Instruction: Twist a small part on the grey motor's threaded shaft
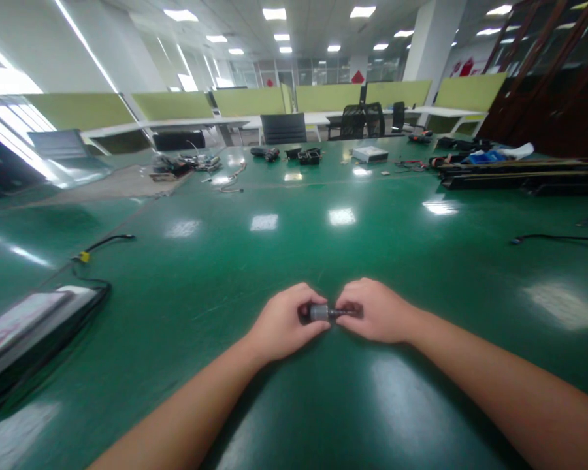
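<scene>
A small grey and black cylindrical part (321, 312) is held between both hands just above the glossy green table (294, 261). My left hand (281, 323) is closed, its fingers wrapped round the left, thicker end. My right hand (375, 312) pinches the thin dark end on the right. The two hands nearly touch, and most of the part is hidden by my fingers.
A flat grey device (24, 323) with a black cable (98, 245) lies at the left edge. Another cable (558, 238) runs in from the right. Tools, a white box (370, 153) and long black bars (519, 176) sit at the far end, with chairs and desks beyond.
</scene>
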Demonstrator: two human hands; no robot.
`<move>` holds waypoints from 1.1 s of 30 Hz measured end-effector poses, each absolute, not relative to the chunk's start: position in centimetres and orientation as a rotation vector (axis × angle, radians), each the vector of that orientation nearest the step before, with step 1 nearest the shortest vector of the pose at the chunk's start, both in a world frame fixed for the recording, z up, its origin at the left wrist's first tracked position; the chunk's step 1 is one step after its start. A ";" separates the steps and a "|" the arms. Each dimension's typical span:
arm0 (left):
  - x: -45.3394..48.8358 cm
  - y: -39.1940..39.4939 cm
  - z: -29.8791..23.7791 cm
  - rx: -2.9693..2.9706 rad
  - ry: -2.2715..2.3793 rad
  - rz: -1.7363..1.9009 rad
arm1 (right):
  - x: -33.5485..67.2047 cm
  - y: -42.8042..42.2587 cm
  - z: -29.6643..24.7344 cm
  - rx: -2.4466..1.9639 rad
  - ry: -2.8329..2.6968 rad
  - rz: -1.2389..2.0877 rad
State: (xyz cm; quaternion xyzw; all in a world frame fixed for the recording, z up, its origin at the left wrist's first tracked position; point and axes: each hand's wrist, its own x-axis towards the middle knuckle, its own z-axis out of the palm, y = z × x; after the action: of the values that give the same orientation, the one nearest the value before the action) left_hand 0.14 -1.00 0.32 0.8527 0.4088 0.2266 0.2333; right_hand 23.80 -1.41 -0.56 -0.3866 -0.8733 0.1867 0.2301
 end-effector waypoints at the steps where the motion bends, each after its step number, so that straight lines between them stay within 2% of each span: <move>1: 0.1 -1.0 0.3 2.342 1.123 0.623 | 23.9 -1.4 -0.6 -1.062 -2.403 0.509; 9: 0.1 -0.9 0.3 2.333 1.100 0.629 | 25.8 -0.7 0.0 -1.021 -2.464 0.576; 19: 0.0 -0.9 0.2 2.320 1.109 0.648 | 28.8 0.4 0.9 -1.241 -2.421 0.731; 33: 0.2 -0.7 0.2 2.330 1.119 0.644 | 25.1 -0.5 0.0 -1.057 -2.428 0.593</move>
State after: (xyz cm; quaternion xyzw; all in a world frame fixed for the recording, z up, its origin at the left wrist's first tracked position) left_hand 0.19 -0.71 0.15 0.8498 0.4082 0.2349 0.2368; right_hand 25.07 -0.51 -0.03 -0.3806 -0.8743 0.2135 0.2125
